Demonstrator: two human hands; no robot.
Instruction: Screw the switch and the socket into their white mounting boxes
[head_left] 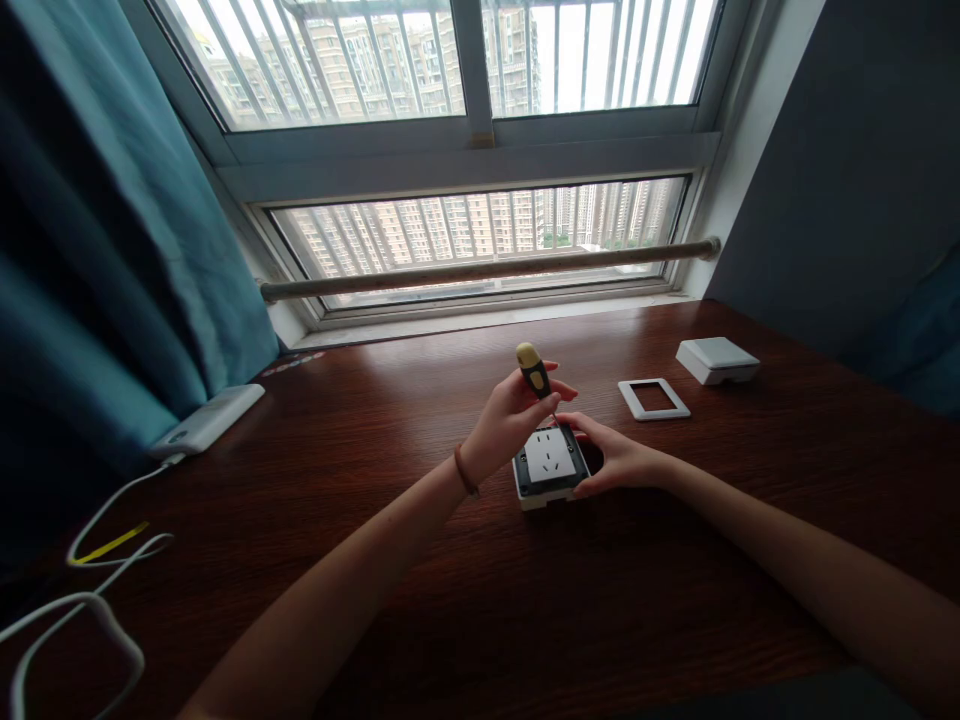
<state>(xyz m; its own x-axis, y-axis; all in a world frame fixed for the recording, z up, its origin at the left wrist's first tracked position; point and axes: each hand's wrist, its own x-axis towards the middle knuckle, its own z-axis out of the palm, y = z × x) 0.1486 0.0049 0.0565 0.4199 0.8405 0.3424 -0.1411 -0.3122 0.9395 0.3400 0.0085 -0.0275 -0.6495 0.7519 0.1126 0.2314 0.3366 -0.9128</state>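
A white wall socket in a dark frame on a white box lies in the middle of the dark wooden table. My left hand is closed round a screwdriver with a yellow and black handle, held upright with its tip down at the socket's far edge. My right hand grips the socket's right side, fingers curled round it. A band sits on my left wrist.
A white cover frame and a white box lie to the right of the socket. At the far left a white power strip trails white cables. A teal curtain hangs on the left; a window is behind.
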